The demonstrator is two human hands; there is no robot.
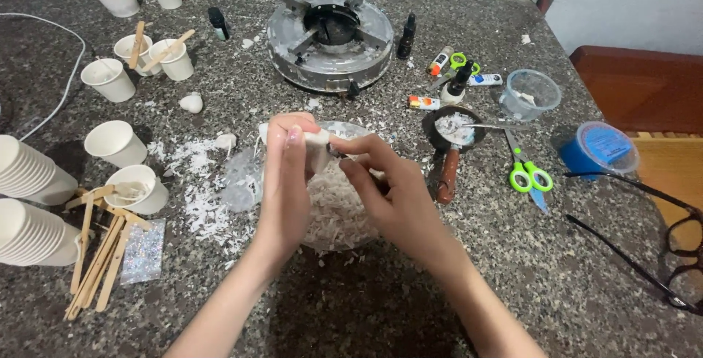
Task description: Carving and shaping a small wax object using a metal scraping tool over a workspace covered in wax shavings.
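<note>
Over the speckled bench [410, 299], the left hand [287, 175] has its fingers clamped on a white wax chunk [319, 140], held just above a clear bowl [337, 215] heaped with white shavings. The right hand [388, 182] pinches a small dark blade [335, 150] against the chunk, fingers together around it. Green scissors [529, 173] and a small dark pan [452, 129] lie to the right, paper cups [117, 143] and wooden sticks [99, 255] to the left
</note>
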